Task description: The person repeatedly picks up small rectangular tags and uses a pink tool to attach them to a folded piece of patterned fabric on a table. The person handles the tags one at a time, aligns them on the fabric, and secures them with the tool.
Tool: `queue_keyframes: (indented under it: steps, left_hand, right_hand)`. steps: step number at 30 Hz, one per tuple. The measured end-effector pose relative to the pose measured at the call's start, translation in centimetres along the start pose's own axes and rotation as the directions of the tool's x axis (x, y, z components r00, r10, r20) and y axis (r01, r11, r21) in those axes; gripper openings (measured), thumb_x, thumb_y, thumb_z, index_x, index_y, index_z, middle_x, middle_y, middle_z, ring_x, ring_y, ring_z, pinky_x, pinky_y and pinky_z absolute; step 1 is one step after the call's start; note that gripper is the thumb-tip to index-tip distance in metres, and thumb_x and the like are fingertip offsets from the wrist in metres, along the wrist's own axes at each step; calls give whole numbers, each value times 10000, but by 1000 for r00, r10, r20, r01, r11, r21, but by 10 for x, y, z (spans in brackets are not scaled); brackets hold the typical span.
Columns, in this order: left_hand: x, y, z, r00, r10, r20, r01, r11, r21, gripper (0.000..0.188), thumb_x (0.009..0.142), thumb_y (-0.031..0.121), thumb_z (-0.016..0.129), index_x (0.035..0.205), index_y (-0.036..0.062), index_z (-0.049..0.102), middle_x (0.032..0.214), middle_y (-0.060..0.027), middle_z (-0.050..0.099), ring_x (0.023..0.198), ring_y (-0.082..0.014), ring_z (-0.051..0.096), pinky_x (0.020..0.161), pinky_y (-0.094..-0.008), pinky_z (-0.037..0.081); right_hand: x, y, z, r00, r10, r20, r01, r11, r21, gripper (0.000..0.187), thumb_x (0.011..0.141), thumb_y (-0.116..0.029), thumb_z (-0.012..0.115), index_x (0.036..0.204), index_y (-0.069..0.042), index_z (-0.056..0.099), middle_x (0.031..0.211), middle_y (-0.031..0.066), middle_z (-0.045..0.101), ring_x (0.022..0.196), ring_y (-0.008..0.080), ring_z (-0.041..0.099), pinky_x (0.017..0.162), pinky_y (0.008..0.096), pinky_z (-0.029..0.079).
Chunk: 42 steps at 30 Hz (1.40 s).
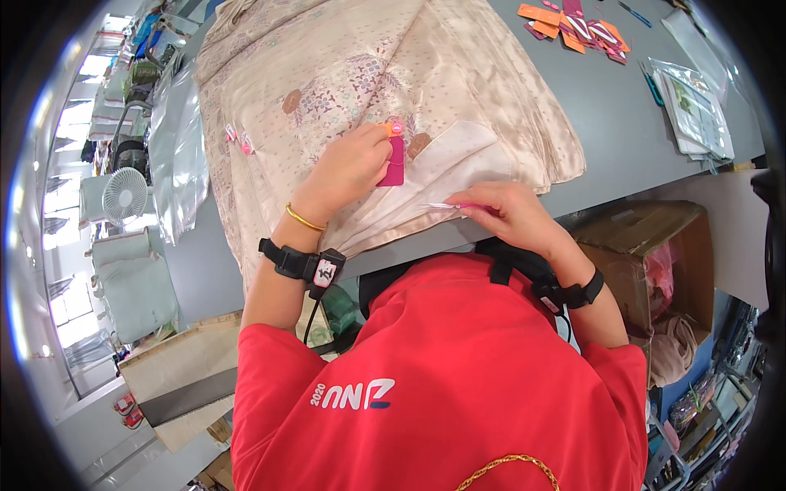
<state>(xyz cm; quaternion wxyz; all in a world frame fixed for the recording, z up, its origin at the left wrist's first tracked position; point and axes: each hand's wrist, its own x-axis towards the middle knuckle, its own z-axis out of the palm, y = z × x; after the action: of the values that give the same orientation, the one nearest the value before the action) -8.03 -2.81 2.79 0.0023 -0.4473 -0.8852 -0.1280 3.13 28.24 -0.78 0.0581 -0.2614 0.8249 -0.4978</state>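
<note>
Left hand [352, 164], 11 o'clock: is clamping a magenta tag [394, 170] with its fingers, which are hiding the tag's left edge. The tag is sitting at 12 o'clock, over a pale patterned satin cloth [479, 86] that is running out of view at the top.
Right hand [512, 214], between 2 and 3 o'clock: thumb and fingertips are pinching a thin white strip [438, 205], perhaps a fastener; its held end is disappearing between them.
Cardboard box [626, 225], 3 o'clock: its walls are concealing most of its contents.
</note>
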Motion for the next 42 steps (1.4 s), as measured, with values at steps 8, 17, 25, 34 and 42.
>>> queue_keyframes:
  steps: [8, 17, 25, 34, 42]
  left_hand:
    - [-6, 2, -16, 962, -265, -59, 172, 764, -622, 82, 935, 86, 716, 909, 29, 663, 1125, -109, 703, 925, -211, 672, 853, -376, 549]
    - [-34, 19, -11, 916, -401, 10, -42, -123, -992, 102, 1053, 46, 678, 1036, -26, 748, 1128, -141, 772, 951, -182, 716, 862, -324, 582]
    - [-46, 71, 31, 831, -475, 288, 237, -166, -957, 316, 1072, -11, 639, 1379, -43, 707, 1341, -107, 716, 932, -174, 755, 790, -278, 621]
    - [-46, 84, 43, 822, -460, 336, 265, -213, -940, 357, 1080, 36, 666, 1437, 24, 668, 1317, -71, 723, 971, -201, 810, 793, -271, 661]
    - [-47, 85, 41, 805, -478, 351, 275, -223, -935, 351, 1072, 3, 643, 1422, 2, 674, 1344, -86, 708, 954, -217, 807, 787, -280, 663]
  right_hand:
    - [2, 1, 0, 1000, 2, 1, -2, 1000, 7, 269, 1006, -84, 730, 1266, -104, 796, 920, 111, 718, 810, 312, 672, 710, 399, 518]
    - [1, 4, 1, 999, 40, 19, -41, 998, 39, 293, 995, -123, 723, 1279, -140, 792, 1044, 98, 774, 922, 328, 727, 781, 417, 565]
    - [1, 0, 6, 996, 90, -22, -89, 996, 12, 296, 1013, -146, 714, 1299, -164, 789, 1025, 115, 779, 904, 332, 734, 764, 433, 560]
    - [6, -6, 8, 991, 126, -34, -125, 992, 24, 283, 1045, -174, 692, 1309, -167, 793, 982, 151, 772, 861, 357, 732, 743, 440, 556]
    - [6, -14, -1, 991, 132, 37, -131, 991, -18, 311, 1064, -190, 659, 1353, -182, 773, 992, 158, 774, 885, 364, 737, 748, 445, 553]
